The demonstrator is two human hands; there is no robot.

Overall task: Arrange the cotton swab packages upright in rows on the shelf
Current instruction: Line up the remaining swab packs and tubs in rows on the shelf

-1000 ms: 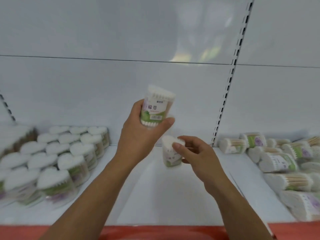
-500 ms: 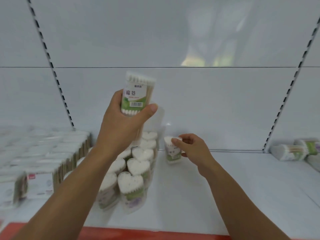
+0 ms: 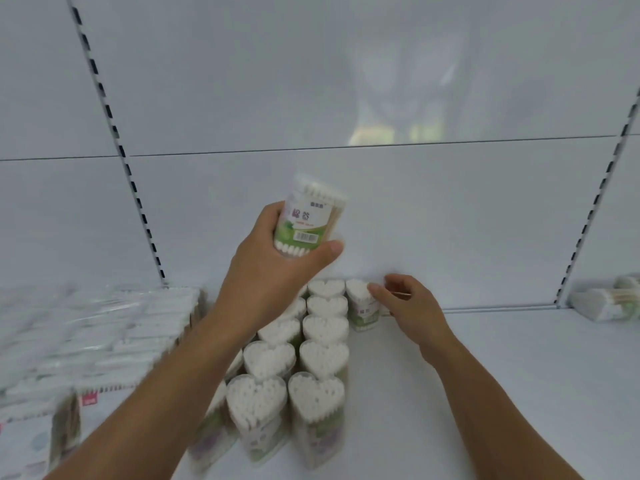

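My left hand (image 3: 277, 271) grips a heart-shaped cotton swab package (image 3: 308, 220) with a green label, held up in the air above the rows. Below it, upright heart-shaped packages (image 3: 322, 362) stand in rows running from the shelf's back wall toward the front. At the back of a new row stands one package (image 3: 362, 306), upright against the wall, just right of the rows. My right hand (image 3: 405, 306) pinches its top edge between thumb and fingers.
Flat bagged swab packs (image 3: 104, 334) lie stacked on the white shelf (image 3: 502, 393) at left. Loose swab packages (image 3: 602, 306) lie on their sides at the far right. Slotted uprights (image 3: 138, 202) run up the back wall.
The view swung left across the shelf. My right hand carried its package leftward and down to the back of the rows. My left hand kept its package raised.
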